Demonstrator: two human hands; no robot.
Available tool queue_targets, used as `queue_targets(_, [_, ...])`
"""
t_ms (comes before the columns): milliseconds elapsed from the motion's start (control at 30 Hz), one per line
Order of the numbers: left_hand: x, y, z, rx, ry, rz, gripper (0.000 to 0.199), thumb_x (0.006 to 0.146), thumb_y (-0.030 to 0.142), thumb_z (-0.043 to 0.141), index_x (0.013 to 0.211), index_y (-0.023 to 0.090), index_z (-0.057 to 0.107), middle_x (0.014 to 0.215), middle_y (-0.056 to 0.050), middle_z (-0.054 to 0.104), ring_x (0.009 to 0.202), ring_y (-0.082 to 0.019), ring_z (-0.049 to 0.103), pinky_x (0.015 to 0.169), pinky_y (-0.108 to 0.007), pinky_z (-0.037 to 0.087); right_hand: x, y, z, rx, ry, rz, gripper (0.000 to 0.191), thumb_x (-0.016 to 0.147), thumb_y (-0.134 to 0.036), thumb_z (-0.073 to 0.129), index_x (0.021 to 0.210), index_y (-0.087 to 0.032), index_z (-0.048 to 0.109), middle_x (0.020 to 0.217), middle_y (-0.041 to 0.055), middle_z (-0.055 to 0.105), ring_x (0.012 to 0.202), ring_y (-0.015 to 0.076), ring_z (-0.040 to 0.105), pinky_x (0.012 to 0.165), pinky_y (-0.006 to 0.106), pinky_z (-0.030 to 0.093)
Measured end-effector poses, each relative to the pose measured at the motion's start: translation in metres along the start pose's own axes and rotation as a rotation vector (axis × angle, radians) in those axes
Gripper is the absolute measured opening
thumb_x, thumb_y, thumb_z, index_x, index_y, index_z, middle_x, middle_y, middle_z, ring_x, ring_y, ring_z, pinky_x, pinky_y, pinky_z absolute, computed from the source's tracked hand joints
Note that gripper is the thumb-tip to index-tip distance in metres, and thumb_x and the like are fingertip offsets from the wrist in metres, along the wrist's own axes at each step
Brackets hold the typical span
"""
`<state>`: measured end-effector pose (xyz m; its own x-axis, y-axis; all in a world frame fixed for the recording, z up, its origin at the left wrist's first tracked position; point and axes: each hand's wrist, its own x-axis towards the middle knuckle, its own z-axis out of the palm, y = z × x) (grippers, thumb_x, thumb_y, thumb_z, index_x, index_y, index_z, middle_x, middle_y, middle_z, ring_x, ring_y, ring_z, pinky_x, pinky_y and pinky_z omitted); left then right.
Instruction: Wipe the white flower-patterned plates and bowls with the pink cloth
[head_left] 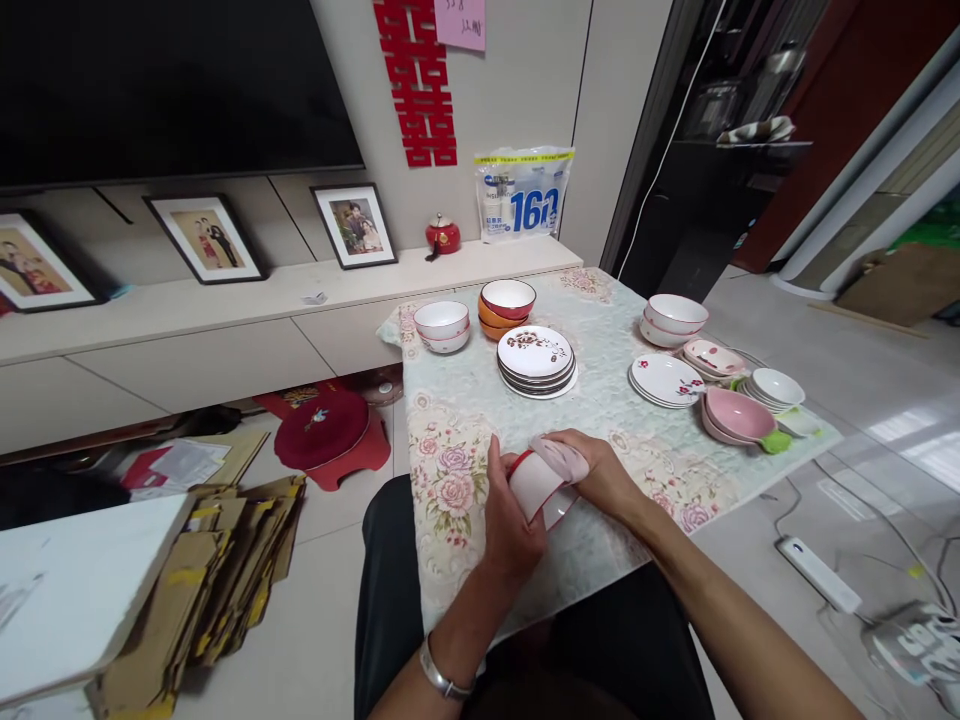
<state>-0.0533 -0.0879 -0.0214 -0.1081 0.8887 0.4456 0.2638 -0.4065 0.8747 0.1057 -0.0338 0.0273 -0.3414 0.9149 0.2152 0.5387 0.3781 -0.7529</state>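
My left hand (511, 525) grips a white bowl (534, 487) with a red rim, tilted on its side above the near edge of the table. Against the bowl's rim, my right hand (602, 475) presses a pale pinkish cloth (562, 460), its fingers closed around it. Part of the bowl is hidden behind the cloth and my fingers. Just beyond my hands stands a stack of flower-patterned plates (535, 352). Behind it are nested orange and red bowls (508, 303), with white bowls (441, 322) to their left.
On the right of the flowered tablecloth (454, 470) are white bowls (676, 315), small plates (666, 380), pink bowls (739, 415) and small white dishes (778, 387). Flattened cardboard (202, 570) and a red stool (330, 430) are on the floor left; a power strip (817, 573) lies right.
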Motion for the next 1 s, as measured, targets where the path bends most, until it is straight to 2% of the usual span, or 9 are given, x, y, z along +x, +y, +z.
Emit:
queue_targets(100, [-0.005, -0.005, -0.002, -0.043, 0.027, 0.009, 0.092, 0.081, 0.035, 0.061, 0.157, 0.013, 0.013, 0.122, -0.016, 0.056, 0.113, -0.031, 0.058, 0.104, -0.050, 0.042, -0.007, 0.016, 0.011, 0.237, 0.006, 0.149, 0.030, 0.083, -0.025, 0.056, 0.108, -0.023, 0.073, 0.097, 0.0051, 0.077, 0.094, 0.0263, 0.071, 0.086, 0.040, 0.058])
queue_targets(233, [-0.008, -0.008, -0.006, -0.039, 0.011, -0.002, 0.088, 0.087, 0.045, 0.057, 0.157, 0.014, 0.015, 0.123, -0.017, 0.057, 0.115, -0.032, 0.057, 0.106, -0.051, 0.041, -0.016, 0.015, 0.015, 0.323, -0.039, 0.146, 0.039, 0.084, -0.029, 0.057, 0.121, -0.023, 0.070, 0.100, 0.0068, 0.077, 0.097, 0.0291, 0.071, 0.088, 0.045, 0.058])
queue_targets(333, [-0.010, -0.010, -0.007, -0.054, 0.012, -0.029, 0.087, 0.088, 0.051, 0.056, 0.157, 0.014, 0.017, 0.122, -0.016, 0.058, 0.113, -0.031, 0.058, 0.104, -0.050, 0.042, -0.024, 0.009, 0.000, 0.398, -0.098, 0.116, 0.060, 0.082, -0.032, 0.063, 0.141, -0.023, 0.055, 0.125, 0.0094, 0.071, 0.109, 0.0284, 0.070, 0.097, 0.047, 0.056])
queue_targets(400, [-0.011, -0.011, -0.006, -0.073, 0.025, -0.039, 0.084, 0.089, 0.052, 0.055, 0.156, 0.015, 0.019, 0.123, -0.016, 0.058, 0.113, -0.031, 0.059, 0.104, -0.050, 0.043, -0.031, 0.007, -0.016, 0.451, -0.183, 0.095, 0.071, 0.083, -0.034, 0.066, 0.150, -0.025, 0.045, 0.143, 0.0102, 0.060, 0.123, 0.0270, 0.063, 0.107, 0.047, 0.050])
queue_targets(533, [-0.014, -0.011, -0.005, -0.114, 0.024, -0.024, 0.079, 0.091, 0.049, 0.054, 0.154, 0.016, 0.022, 0.123, -0.016, 0.058, 0.112, -0.029, 0.060, 0.102, -0.048, 0.044, -0.046, 0.010, -0.040, 0.562, -0.307, 0.099, 0.065, 0.087, -0.035, 0.067, 0.149, -0.031, 0.048, 0.158, 0.0063, 0.045, 0.144, 0.0257, 0.044, 0.120, 0.048, 0.033])
queue_targets(700, [-0.011, -0.009, -0.005, -0.149, 0.025, -0.048, 0.075, 0.090, 0.042, 0.056, 0.153, 0.016, 0.024, 0.119, -0.014, 0.061, 0.111, -0.028, 0.062, 0.102, -0.047, 0.045, -0.054, 0.025, -0.042, 0.789, -0.289, 0.270, 0.061, 0.080, -0.036, 0.071, 0.140, -0.029, 0.060, 0.155, 0.0071, 0.047, 0.138, 0.0321, 0.050, 0.108, 0.050, 0.046])
queue_targets(833, [-0.009, -0.010, -0.005, -0.157, 0.042, -0.081, 0.073, 0.089, 0.038, 0.056, 0.152, 0.017, 0.026, 0.116, -0.013, 0.062, 0.107, -0.027, 0.063, 0.101, -0.047, 0.046, -0.048, 0.022, -0.044, 0.742, -0.165, 0.366, 0.046, 0.080, -0.037, 0.068, 0.124, -0.024, 0.073, 0.146, 0.0107, 0.058, 0.132, 0.0351, 0.056, 0.096, 0.046, 0.055])
queue_targets(900, [-0.010, -0.012, -0.006, -0.138, 0.053, -0.075, 0.072, 0.089, 0.038, 0.056, 0.151, 0.017, 0.026, 0.116, -0.013, 0.062, 0.107, -0.027, 0.063, 0.101, -0.048, 0.046, -0.044, 0.013, -0.045, 0.645, -0.151, 0.279, 0.043, 0.084, -0.039, 0.065, 0.123, -0.024, 0.073, 0.144, 0.0102, 0.060, 0.133, 0.0337, 0.055, 0.101, 0.047, 0.054])
queue_targets(1000, [-0.013, -0.015, -0.006, -0.142, 0.038, -0.088, 0.078, 0.087, 0.041, 0.059, 0.153, 0.017, 0.024, 0.118, -0.014, 0.061, 0.108, -0.028, 0.062, 0.101, -0.048, 0.047, -0.037, -0.011, -0.038, 0.328, -0.157, 0.031, 0.048, 0.089, -0.029, 0.060, 0.137, -0.027, 0.063, 0.147, 0.0072, 0.057, 0.139, 0.0284, 0.050, 0.114, 0.049, 0.042])
